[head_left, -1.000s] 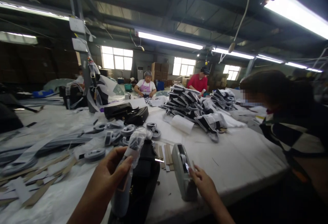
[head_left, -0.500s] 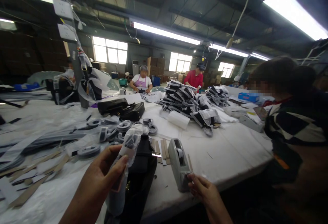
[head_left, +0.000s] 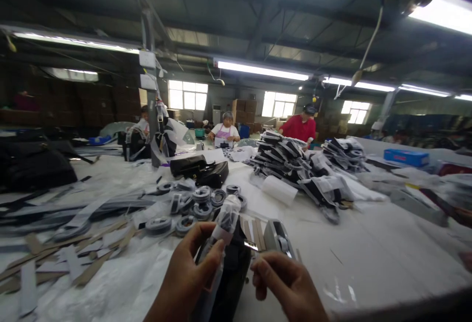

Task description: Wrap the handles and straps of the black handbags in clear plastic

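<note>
My left hand (head_left: 191, 268) is closed around a bag handle (head_left: 227, 214) wrapped in clear plastic and whitish paper, fingers and thumb gripping it from the left. Beneath the handle lies a black bag (head_left: 232, 273) with a shiny metal piece on it, partly hidden by my hands. My right hand (head_left: 276, 282) is just right of the bag, thumb and forefinger pinched together; whatever is between them is too small to make out. Right behind that hand stands a grey tape dispenser (head_left: 272, 236), its near end covered by my fingers.
Rolls of grey strip (head_left: 202, 194) and cut cardboard strips (head_left: 92, 268) cover the table's left side. Two black bags (head_left: 212, 174) lie beyond, near a heap of wrapped black pieces (head_left: 276, 160) and a white roll (head_left: 279, 190). Co-workers (head_left: 224, 130) sit or stand across the table.
My right hand has left the tape dispenser's front end and come left, close to the bag, fingers pinched. The view has turned left; the person at the right is mostly out of sight.
</note>
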Demonstrator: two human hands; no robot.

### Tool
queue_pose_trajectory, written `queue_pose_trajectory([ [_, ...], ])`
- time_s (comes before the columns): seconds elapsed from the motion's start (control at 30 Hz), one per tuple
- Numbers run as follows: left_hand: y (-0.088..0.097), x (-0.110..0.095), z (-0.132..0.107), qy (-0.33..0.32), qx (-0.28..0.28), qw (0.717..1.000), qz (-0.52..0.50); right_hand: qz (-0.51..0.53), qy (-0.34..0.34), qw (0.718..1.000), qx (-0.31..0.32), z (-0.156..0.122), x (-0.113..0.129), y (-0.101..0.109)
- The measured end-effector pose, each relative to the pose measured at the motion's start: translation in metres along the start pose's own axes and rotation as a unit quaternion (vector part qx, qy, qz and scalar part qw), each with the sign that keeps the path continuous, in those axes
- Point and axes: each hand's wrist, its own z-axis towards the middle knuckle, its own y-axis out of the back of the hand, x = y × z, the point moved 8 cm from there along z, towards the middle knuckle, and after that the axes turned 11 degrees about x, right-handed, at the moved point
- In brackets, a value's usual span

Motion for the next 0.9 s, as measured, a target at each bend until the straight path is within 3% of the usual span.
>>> queue_pose_trajectory([
  [0.07, -0.003, 0.0, 0.0, -0.018, 0.012, 1.0, 0.019, -0.025, 0.018, 0.999, 0.041, 0.018, 0.02, -0.022],
  [0.17, -0.001, 0.0, 0.001, -0.044, 0.011, 0.998, 0.041, -0.087, 0.019, 0.994, 0.068, 0.037, 0.03, -0.036],
  [0.3, 0.006, -0.003, 0.001, -0.071, 0.018, 0.995, 0.073, -0.135, -0.025, 0.987, 0.09, 0.049, 0.027, -0.037],
  [0.5, 0.005, -0.004, 0.0, -0.051, 0.071, 0.995, 0.044, -0.138, -0.074, 0.981, 0.118, 0.051, 0.021, -0.035],
  [0.7, -0.003, 0.0, 0.003, -0.046, 0.1, 0.993, -0.043, -0.152, -0.074, 0.985, 0.03, 0.061, 0.006, -0.016],
  [0.9, -0.003, 0.013, 0.007, -0.02, 0.106, 0.988, -0.112, -0.066, -0.06, 0.993, 0.078, 0.079, -0.024, -0.026],
])
